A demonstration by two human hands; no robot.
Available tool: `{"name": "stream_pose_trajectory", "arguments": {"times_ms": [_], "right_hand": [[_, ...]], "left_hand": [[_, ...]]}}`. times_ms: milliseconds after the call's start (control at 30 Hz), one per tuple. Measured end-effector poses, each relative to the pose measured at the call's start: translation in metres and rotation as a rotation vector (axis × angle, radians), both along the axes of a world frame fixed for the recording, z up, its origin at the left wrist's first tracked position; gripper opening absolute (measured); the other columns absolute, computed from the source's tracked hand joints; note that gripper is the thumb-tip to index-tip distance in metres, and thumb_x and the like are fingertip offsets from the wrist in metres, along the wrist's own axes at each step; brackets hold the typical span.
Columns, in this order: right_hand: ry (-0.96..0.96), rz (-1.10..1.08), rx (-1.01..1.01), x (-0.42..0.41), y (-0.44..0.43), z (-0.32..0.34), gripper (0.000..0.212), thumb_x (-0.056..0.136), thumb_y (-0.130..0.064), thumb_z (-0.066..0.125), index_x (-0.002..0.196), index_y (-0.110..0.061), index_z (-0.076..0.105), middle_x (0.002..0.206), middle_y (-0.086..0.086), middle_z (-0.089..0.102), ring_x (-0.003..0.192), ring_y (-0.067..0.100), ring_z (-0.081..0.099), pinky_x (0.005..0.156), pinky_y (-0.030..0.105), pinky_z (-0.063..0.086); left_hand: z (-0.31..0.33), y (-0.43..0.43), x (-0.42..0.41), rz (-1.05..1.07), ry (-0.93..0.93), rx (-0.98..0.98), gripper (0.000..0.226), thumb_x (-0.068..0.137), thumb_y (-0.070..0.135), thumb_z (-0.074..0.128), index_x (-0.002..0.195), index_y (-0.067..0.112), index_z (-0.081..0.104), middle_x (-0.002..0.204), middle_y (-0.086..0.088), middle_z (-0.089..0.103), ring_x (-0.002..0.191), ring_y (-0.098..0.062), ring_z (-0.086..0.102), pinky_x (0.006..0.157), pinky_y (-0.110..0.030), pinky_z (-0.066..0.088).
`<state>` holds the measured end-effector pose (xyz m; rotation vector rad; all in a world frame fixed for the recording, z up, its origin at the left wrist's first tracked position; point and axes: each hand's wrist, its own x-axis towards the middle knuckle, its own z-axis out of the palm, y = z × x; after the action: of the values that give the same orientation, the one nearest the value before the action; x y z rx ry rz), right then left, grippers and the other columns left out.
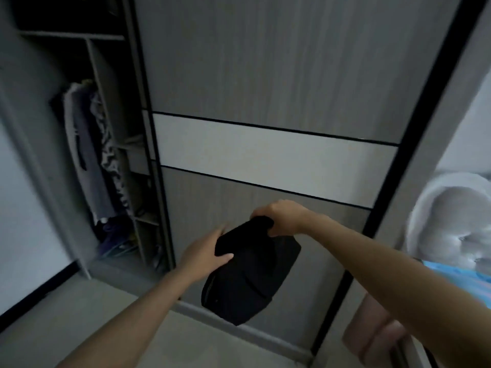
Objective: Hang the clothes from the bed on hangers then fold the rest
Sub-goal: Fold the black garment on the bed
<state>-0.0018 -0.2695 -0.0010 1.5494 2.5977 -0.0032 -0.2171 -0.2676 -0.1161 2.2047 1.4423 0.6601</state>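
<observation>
Both hands hold a black garment in the air in front of a closed wardrobe door, above the floor. The garment is folded into a thick bundle and hangs slantwise, its upper end bunched, its lower end close to the door's bottom rail.

The right hand grips the bunched upper end from above, its fingers curled down and clamped round the cloth. The left hand takes the garment's left edge just below; the thumb lies across the front of the cloth and the other fingers go behind it, so the edge is pinched between them. The two hands are near each other but do not touch.

The door is grey with a white band across its middle. To its left the wardrobe stands open, with clothes hanging inside and more lying in a heap at the bottom. At the right edge are a round white object, blurred, a blue cloth and something pink lower down.
</observation>
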Motion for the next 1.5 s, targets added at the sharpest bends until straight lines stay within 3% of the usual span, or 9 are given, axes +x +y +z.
{"name": "stream_pose_trajectory", "arguments": {"times_ms": [100, 167, 233, 367, 600, 767, 1067, 1233, 1500], "right_hand": [[-0.027, 0.082, -0.059, -0.062, 0.045, 0.017, 0.042, 0.079, -0.013, 0.065, 0.120, -0.020, 0.056, 0.110, 0.005, 0.063, 0.097, 0.023, 0.056, 0.072, 0.028, 0.038], [-0.050, 0.130, -0.087, -0.102, 0.082, 0.021, 0.040, 0.078, -0.011, 0.065, 0.118, -0.017, 0.058, 0.106, 0.004, 0.063, 0.087, 0.018, 0.051, 0.069, 0.027, 0.035], [-0.067, 0.161, -0.103, -0.130, 0.113, 0.024, 0.037, 0.079, -0.011, 0.064, 0.115, -0.017, 0.058, 0.098, 0.001, 0.060, 0.084, 0.016, 0.048, 0.068, 0.027, 0.035], [-0.035, 0.219, -0.107, -0.178, 0.191, 0.025, 0.035, 0.080, -0.010, 0.064, 0.114, -0.016, 0.059, 0.099, 0.001, 0.061, 0.086, 0.018, 0.051, 0.069, 0.027, 0.036], [0.147, 0.275, -0.204, -0.268, 0.316, 0.037, 0.039, 0.077, -0.006, 0.065, 0.116, -0.012, 0.060, 0.107, 0.004, 0.062, 0.091, 0.014, 0.052, 0.076, 0.024, 0.040], [0.236, 0.247, -0.335, -0.328, 0.384, 0.025, 0.028, 0.077, -0.002, 0.064, 0.099, -0.018, 0.060, 0.093, 0.002, 0.061, 0.086, 0.017, 0.058, 0.079, 0.038, 0.051], [0.423, -0.058, -0.442, -0.421, 0.467, 0.019, 0.032, 0.082, -0.002, 0.061, 0.102, -0.025, 0.058, 0.088, -0.011, 0.060, 0.075, 0.004, 0.062, 0.063, 0.025, 0.056], [0.504, -0.286, -0.416, -0.468, 0.498, 0.048, 0.034, 0.081, -0.002, 0.062, 0.106, -0.025, 0.056, 0.099, -0.006, 0.055, 0.094, 0.019, 0.062, 0.063, 0.032, 0.058], [0.630, -0.795, 0.024, -0.484, 0.574, 0.129, 0.064, 0.075, -0.003, 0.065, 0.134, -0.019, 0.047, 0.115, 0.006, 0.050, 0.088, 0.022, 0.050, 0.050, 0.029, 0.053]], "left_hand": [[-0.008, 0.010, -0.041, 0.093, 0.072, 0.115, 0.124, 0.064, 0.068, 0.068, 0.140, 0.042, -0.025, 0.154, 0.004, 0.022, 0.134, -0.016, 0.036, 0.101, -0.034, 0.040], [-0.017, 0.025, -0.065, 0.154, 0.198, 0.321, 0.135, 0.056, 0.070, 0.072, 0.144, 0.032, -0.023, 0.151, -0.010, 0.030, 0.129, -0.024, 0.045, 0.097, -0.037, 0.044], [-0.020, 0.048, -0.083, 0.145, 0.240, 0.408, 0.132, 0.054, 0.059, 0.081, 0.150, 0.017, 0.000, 0.134, -0.017, 0.051, 0.104, -0.028, 0.064, 0.076, -0.033, 0.055], [-0.018, 0.126, -0.141, 0.138, 0.103, 0.246, 0.107, 0.089, 0.031, 0.062, 0.132, 0.039, -0.035, 0.142, -0.003, 0.043, 0.109, -0.022, 0.059, 0.083, -0.030, 0.051], [0.041, 0.238, -0.277, 0.020, -0.057, 0.026, 0.065, 0.090, 0.023, 0.063, 0.131, 0.052, 0.022, 0.122, 0.015, 0.054, 0.105, 0.006, 0.052, 0.084, -0.004, 0.041], [0.063, 0.309, -0.358, -0.022, -0.063, -0.177, 0.041, 0.086, 0.021, 0.068, 0.120, 0.036, 0.050, 0.109, 0.016, 0.061, 0.094, 0.008, 0.058, 0.084, -0.016, 0.049], [0.087, 0.468, -0.467, -0.324, 0.065, -0.253, 0.030, 0.086, 0.017, 0.067, 0.107, 0.035, 0.055, 0.104, 0.015, 0.062, 0.092, 0.004, 0.059, 0.080, -0.015, 0.049], [0.110, 0.542, -0.503, -0.449, 0.013, -0.271, 0.033, 0.088, 0.020, 0.065, 0.115, 0.034, 0.052, 0.114, 0.011, 0.061, 0.105, -0.004, 0.058, 0.093, -0.023, 0.047], [0.161, 0.623, -0.464, -0.507, -0.144, -0.023, 0.047, 0.096, 0.030, 0.050, 0.139, 0.028, 0.032, 0.133, 0.006, 0.048, 0.117, -0.007, 0.046, 0.089, -0.013, 0.037]]}}
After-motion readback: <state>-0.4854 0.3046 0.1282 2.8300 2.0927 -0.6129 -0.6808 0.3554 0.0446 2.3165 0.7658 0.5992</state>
